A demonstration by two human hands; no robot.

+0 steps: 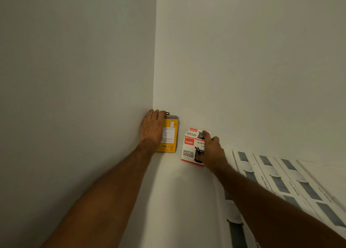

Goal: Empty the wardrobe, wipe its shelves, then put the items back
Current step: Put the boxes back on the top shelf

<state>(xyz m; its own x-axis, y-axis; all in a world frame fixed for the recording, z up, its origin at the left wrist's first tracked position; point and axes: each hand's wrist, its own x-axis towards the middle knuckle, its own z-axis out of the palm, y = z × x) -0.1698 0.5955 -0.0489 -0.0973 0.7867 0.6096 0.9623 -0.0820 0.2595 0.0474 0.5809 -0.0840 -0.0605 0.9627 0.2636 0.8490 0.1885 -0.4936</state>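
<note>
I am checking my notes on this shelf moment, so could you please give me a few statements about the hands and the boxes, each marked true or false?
1. The left hand lies on the yellow box. True.
2. The yellow box sits in the corner, beside the left wall. True.
3. The right hand is free and holds nothing. False: it grips the red and white box.
4. The two boxes touch each other. False: a gap of shelf shows between them.
5. A row of flat white packs lies to the right of the red and white box. True.
</note>
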